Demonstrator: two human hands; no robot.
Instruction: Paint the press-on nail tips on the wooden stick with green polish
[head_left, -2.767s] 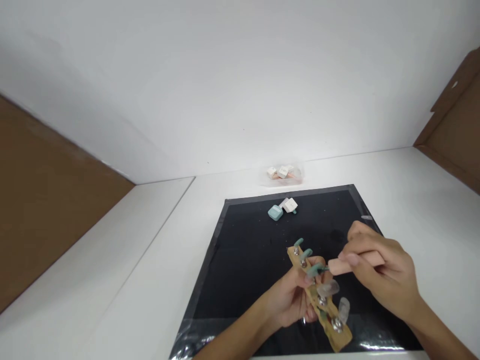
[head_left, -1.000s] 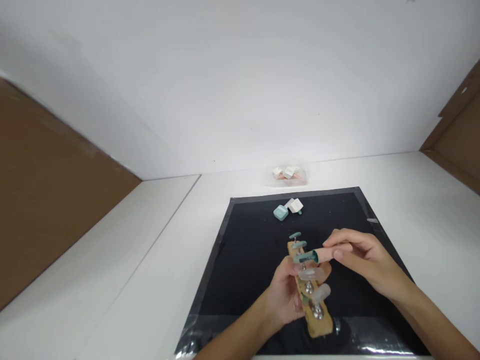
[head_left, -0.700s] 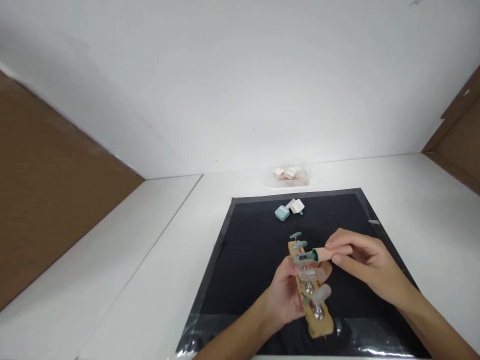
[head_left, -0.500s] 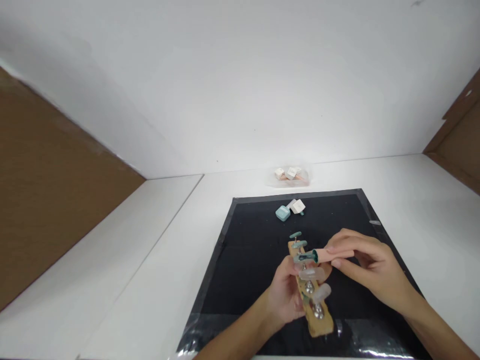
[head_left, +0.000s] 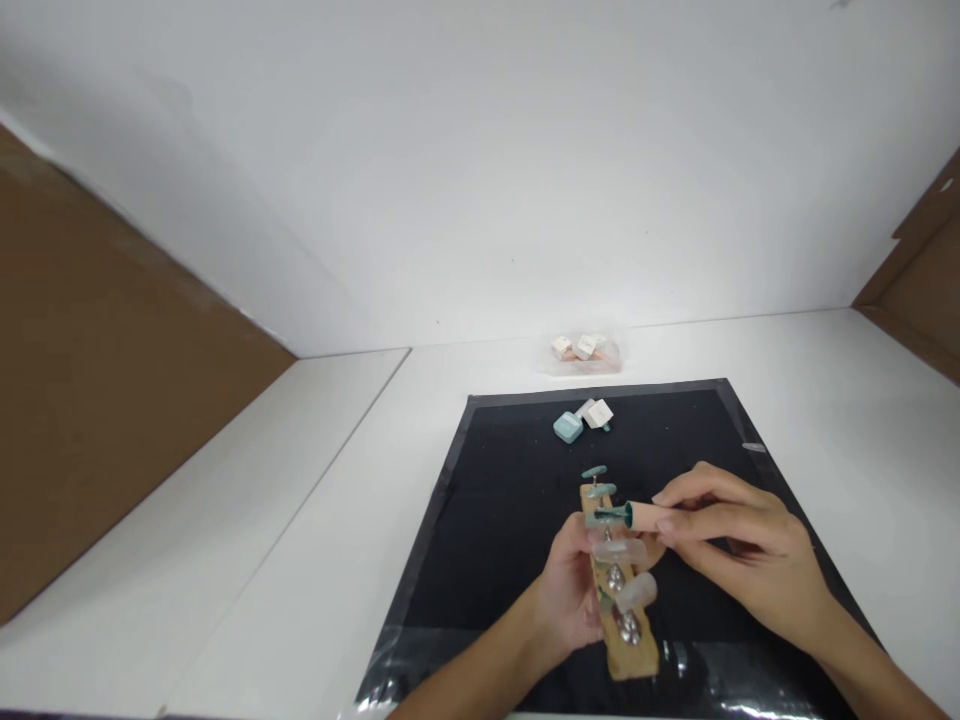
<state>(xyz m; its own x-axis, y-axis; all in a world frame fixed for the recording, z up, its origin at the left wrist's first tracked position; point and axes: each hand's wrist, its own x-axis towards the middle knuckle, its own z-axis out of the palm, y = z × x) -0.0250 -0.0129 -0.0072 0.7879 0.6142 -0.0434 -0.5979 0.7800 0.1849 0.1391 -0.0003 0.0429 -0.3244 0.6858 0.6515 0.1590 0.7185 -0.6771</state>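
My left hand (head_left: 574, 590) is closed round a narrow wooden stand (head_left: 632, 655) with several false nails on metal posts. Two far nails (head_left: 601, 491) are coated teal green; two near ones (head_left: 636, 592) look clear and uncoated. Between them lies a middle nail (head_left: 600, 520), partly green. My right hand (head_left: 750, 540) pinches the pink handle of a nail polish brush (head_left: 646, 516), pointing left. Its green bristle end rests at the middle nail; whether it touches is hard to make out. Left fingertips show behind the stand, below the brush handle.
A black mat (head_left: 510, 480) lies under my hands on the white table (head_left: 315, 560). Near its far edge sit a teal bottle (head_left: 568, 428) and a white square piece (head_left: 598, 413). Behind stands a clear tray (head_left: 581, 366) with white-topped pieces. Brown panels (head_left: 112, 380) border both sides.
The fingers of my right hand have shifted back along the brush handle, and its bristle end has moved slightly left over the middle nail. The stand has tilted slightly in my left hand.
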